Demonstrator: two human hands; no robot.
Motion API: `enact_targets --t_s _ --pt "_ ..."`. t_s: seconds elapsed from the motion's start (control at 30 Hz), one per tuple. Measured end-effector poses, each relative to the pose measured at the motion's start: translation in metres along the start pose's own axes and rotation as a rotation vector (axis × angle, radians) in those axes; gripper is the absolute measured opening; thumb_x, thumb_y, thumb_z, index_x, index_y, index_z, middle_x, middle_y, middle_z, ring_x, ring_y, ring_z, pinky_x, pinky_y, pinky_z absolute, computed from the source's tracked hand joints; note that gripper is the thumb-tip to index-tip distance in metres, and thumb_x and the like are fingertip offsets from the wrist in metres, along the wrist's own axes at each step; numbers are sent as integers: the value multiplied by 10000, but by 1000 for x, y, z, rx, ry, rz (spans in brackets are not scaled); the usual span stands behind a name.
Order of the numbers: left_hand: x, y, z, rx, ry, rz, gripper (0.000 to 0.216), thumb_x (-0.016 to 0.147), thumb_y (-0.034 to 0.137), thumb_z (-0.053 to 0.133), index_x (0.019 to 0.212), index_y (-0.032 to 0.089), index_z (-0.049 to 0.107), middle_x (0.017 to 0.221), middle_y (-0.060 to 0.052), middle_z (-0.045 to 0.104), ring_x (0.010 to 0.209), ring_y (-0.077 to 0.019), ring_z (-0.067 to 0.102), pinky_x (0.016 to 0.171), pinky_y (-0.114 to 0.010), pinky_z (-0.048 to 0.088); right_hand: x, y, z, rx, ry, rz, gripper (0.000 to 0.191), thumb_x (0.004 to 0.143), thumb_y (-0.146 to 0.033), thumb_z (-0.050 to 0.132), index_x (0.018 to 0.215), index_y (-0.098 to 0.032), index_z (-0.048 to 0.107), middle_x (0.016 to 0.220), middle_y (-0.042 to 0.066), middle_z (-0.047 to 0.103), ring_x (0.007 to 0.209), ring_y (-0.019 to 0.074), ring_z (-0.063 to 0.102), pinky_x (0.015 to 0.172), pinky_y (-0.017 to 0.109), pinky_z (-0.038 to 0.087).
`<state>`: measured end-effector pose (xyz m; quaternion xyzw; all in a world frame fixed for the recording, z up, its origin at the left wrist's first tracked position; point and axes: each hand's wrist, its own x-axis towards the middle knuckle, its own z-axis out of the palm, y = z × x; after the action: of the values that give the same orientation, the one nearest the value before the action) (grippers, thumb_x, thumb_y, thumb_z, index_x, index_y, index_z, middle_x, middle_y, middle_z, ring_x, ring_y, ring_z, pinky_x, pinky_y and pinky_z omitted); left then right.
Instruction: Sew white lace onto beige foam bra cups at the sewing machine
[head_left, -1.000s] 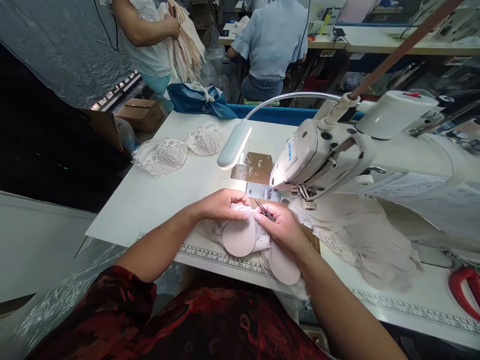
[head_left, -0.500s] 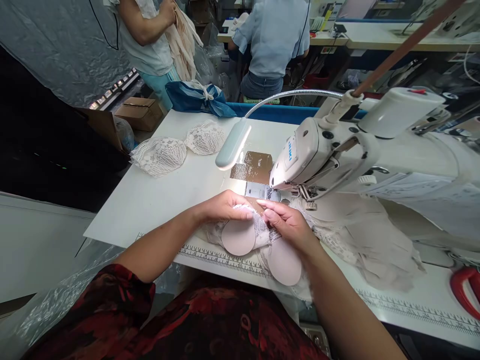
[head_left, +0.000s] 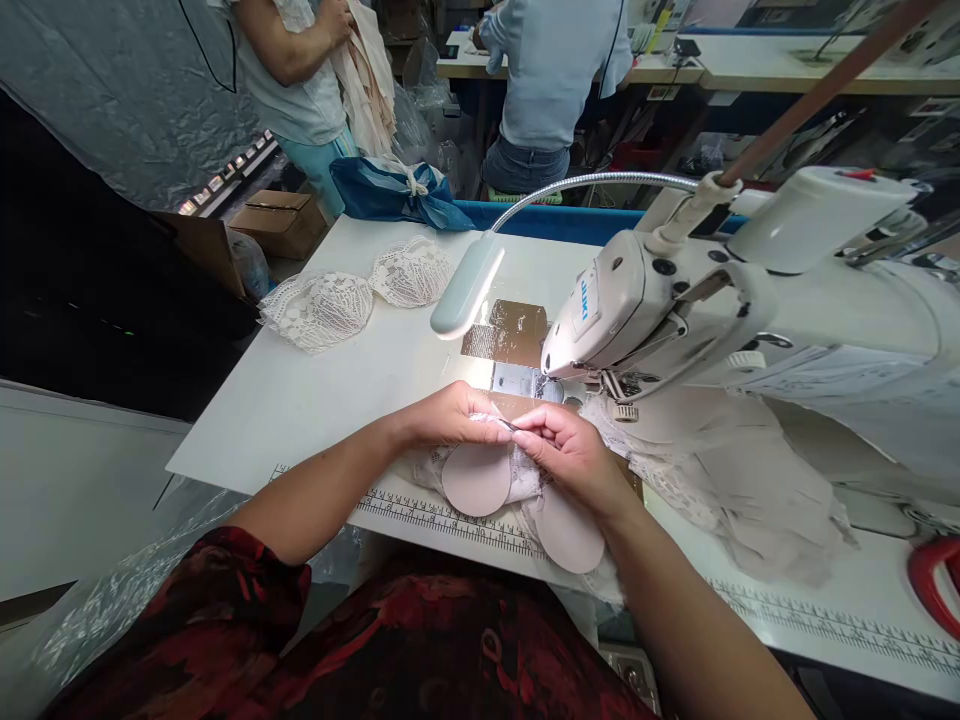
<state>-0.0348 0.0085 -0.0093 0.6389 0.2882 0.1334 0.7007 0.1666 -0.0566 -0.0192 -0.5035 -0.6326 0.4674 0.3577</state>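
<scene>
Between my hands is a pale lace bra [head_left: 478,480] with two smooth, rounded cups facing up, lying over the table's front edge. My left hand [head_left: 457,415] pinches its upper edge between thumb and fingers. Close against it, my right hand [head_left: 566,450] is closed at the same edge, thumb and fingertips together. A small dark thing shows at the right fingertips, too small to name. The sewing machine [head_left: 607,310] stands just beyond my right hand, its needle area lit by a lamp [head_left: 469,285].
Two lace cups [head_left: 319,308] lie at the table's back left. Sheer pale fabric [head_left: 750,480] is heaped right of the machine head. Red-handled scissors [head_left: 930,580] sit at the far right. A ruler strip [head_left: 450,522] runs along the front edge. Two people are beyond the table.
My right hand has shifted slightly left, its fingertips now meeting my left hand's at the bra edge. Its fingers have curled in. The seated person beyond has moved a little.
</scene>
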Motion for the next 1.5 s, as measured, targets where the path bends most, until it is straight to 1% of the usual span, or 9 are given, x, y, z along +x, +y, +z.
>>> enact_targets --t_s 0.4,0.67,0.8,0.9,0.97,1.13,1.3,1.37,1.5 --pt "3 -3 2 81 9 -37 474 721 467 732 527 130 461 550 54 306 530 -57 263 477 -217 169 4 -2 3 -67 -45 0 176 838 -372 603 845 -206 661 852 40 670 782 181 615 687 309 482" --pt "2 -9 -6 203 -16 -9 344 807 437 649 889 108 709 788 -39 624 706 -129 539 596 -223 388 -7 -4 -14 -172 -24 139 330 837 -499 576 1017 -224 612 792 24 681 731 194 635 664 313 485" --pt "-4 -5 -7 584 -10 84 341 776 420 679 954 129 675 939 -60 638 856 -189 585 712 -264 427 -39 -21 -42 -588 -36 236 445 794 -548 605 1148 -277 609 1101 55 696 904 245 656 713 323 486" --pt "-8 -1 -1 909 15 112 298 758 406 691 884 142 634 906 -49 617 847 -199 571 693 -269 404 -63 -17 -46 -815 -36 378 534 776 -546 601 1216 -244 587 975 69 726 820 261 670 670 332 483" --pt "-10 1 6 1017 5 101 230 790 373 649 843 153 605 870 -42 614 799 -191 567 638 -261 380 -73 -9 -38 -905 -38 429 416 799 -477 563 1128 -229 622 893 61 731 768 260 674 629 324 472" --pt "-29 15 20 1143 -17 79 44 817 208 530 826 176 561 798 -38 634 697 -182 570 552 -271 330 -79 5 -24 -840 49 224 270 851 -447 459 805 -238 622 920 64 708 837 234 665 688 313 498" --pt "-71 29 11 1107 -26 58 55 782 149 550 821 188 551 785 -19 637 692 -180 580 563 -261 356 -60 -14 -21 -640 159 153 331 806 -443 540 1055 -240 620 1077 74 706 966 245 660 760 316 520" --pt "-88 29 -4 1075 41 55 86 756 109 576 800 182 564 806 -12 639 733 -172 593 613 -248 386 -40 -25 -9 -565 111 119 343 809 -447 557 1065 -231 630 1056 71 707 946 245 659 747 321 522" --pt "-110 32 -52 1165 364 125 164 865 184 534 727 175 621 772 -23 600 724 -160 580 632 -252 405 19 -49 33 -378 -14 -28 305 882 -382 459 689 -205 615 696 32 666 675 195 625 638 310 505"
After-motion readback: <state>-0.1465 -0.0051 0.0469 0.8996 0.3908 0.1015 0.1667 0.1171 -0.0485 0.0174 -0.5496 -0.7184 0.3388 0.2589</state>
